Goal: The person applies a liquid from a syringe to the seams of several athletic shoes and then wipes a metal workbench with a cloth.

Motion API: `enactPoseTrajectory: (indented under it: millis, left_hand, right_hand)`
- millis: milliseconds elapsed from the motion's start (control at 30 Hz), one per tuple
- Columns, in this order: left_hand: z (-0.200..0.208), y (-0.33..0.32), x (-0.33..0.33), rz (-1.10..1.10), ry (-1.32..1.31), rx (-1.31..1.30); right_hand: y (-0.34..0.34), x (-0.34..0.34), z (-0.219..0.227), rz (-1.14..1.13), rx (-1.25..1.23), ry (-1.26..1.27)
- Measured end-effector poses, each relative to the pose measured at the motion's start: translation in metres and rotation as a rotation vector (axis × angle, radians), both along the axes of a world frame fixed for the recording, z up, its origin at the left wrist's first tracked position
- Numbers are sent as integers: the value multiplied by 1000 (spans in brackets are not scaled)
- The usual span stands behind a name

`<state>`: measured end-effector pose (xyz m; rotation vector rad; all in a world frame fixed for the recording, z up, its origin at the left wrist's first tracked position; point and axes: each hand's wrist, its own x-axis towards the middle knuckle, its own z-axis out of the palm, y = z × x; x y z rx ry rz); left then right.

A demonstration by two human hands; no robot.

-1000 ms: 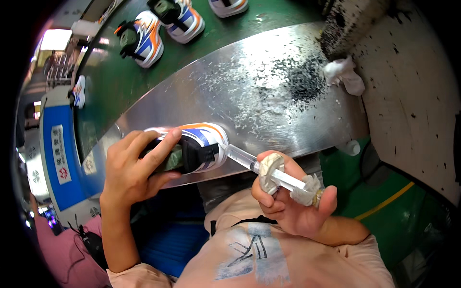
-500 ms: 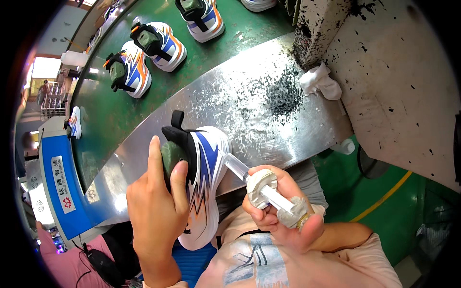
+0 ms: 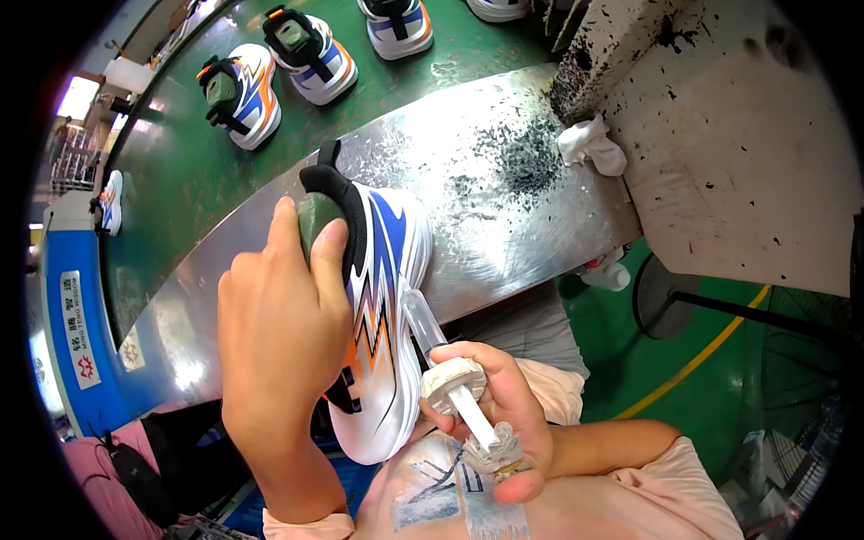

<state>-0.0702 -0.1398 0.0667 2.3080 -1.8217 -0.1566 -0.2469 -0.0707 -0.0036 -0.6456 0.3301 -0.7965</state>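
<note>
My left hand [image 3: 283, 333] is closed on the green last [image 3: 317, 220] that fills the opening of a white, blue and orange sneaker [image 3: 382, 297]. The shoe is held with its heel away from me and its toe near my body. In my right hand [image 3: 504, 396] is a clear syringe [image 3: 421, 319] with a white plunger; whitish wrapping surrounds its finger flange and plunger end. My thumb rests at the plunger end. The syringe's tip lies against or very close to the seam between upper and white sole; exact contact I cannot tell.
Several similar sneakers stand on the green conveyor surface [image 3: 171, 198] beyond a metal ledge [image 3: 486, 189] stained with black and white specks. A crumpled white cloth [image 3: 592, 146] lies by the spattered post at right. A person in pink [image 3: 135, 468] sits at lower left.
The syringe tip has moved along the shoe's side toward the toe, nearer my body. My view has shifted, and the shoe appears a little higher. Both hands keep their hold.
</note>
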Motion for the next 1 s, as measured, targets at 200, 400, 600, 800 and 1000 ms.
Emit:
enactPoseTrajectory:
  millis: [200, 400, 600, 800, 1000]
  left_hand:
    - [-4, 13, 7, 9, 185, 9]
    - [-15, 48, 59, -589, 290, -116]
    - [-42, 111, 118, -580, 40, -458]
    - [-78, 157, 100, -408, -35, -630]
    - [-87, 171, 84, -290, -79, -567]
  right_hand:
    - [-25, -9, -7, -209, 98, 10]
    - [-100, 4, -27, 99, 637, -260]
    - [-133, 104, 15, 686, 505, 8]
    - [-118, 128, 76, 858, -27, 551]
    - [-114, 103, 87, 880, -35, 576]
